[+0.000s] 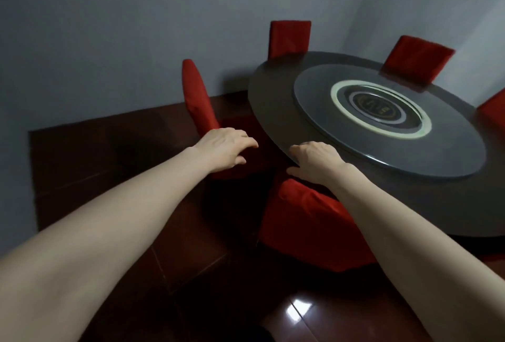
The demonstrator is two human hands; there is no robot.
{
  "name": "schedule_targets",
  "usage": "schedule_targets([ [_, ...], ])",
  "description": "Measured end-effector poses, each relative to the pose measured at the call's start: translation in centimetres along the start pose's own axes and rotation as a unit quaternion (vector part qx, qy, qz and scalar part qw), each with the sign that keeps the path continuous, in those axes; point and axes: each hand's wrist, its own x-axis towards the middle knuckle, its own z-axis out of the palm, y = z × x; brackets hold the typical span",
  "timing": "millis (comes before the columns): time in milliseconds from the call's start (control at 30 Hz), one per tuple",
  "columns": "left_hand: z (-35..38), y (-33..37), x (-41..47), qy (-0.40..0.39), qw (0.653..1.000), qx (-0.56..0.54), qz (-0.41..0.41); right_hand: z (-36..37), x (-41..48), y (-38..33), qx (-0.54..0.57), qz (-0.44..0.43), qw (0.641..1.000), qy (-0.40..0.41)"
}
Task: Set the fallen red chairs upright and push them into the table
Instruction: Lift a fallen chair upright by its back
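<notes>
Found the near red chair (308,226) close against the bench (273,90) rim, draped in loose cloth: judged soft and slippery over a stiff, fairly heavy frame, best taken at the backrest top. Found the right grip (318,159) spread just above it, the left grip (222,150) spread over the farther chair (198,95), neither clasping anything.
</notes>
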Motion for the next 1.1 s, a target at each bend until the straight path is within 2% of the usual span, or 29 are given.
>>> schedule_targets([
  [233,-0.7,-9.9,-0.3,0.053,0.997,-0.011,-0.059,-2.9,10.1,-5.6,0.021,-0.039,0.995,0.085],
  [333,-0.2,-14.9,0.8,0.05,0.996,-0.007,-0.08,-3.2,15.4,-7.6,0.027,-0.056,0.992,0.107],
  [467,0.4,-23.0,3.4,0.033,0.994,-0.003,-0.105,-3.4,23.9,-9.7,0.051,-0.062,0.99,0.112],
  [633,0.9,-33.0,7.1,0.008,0.992,0.006,-0.124,-3.2,34.6,-12.0,0.067,-0.052,0.994,0.072],
  [900,4.4,-45.2,13.5,0.021,0.996,-0.01,-0.081,-2.2,47.5,-15.1,0.057,-0.045,0.997,0.042],
  [1100,7.3,-55.3,21.4,-0.008,1.0,-0.005,0.015,-0.9,56.4,-15.6,0.073,0.065,0.995,0.022],
])
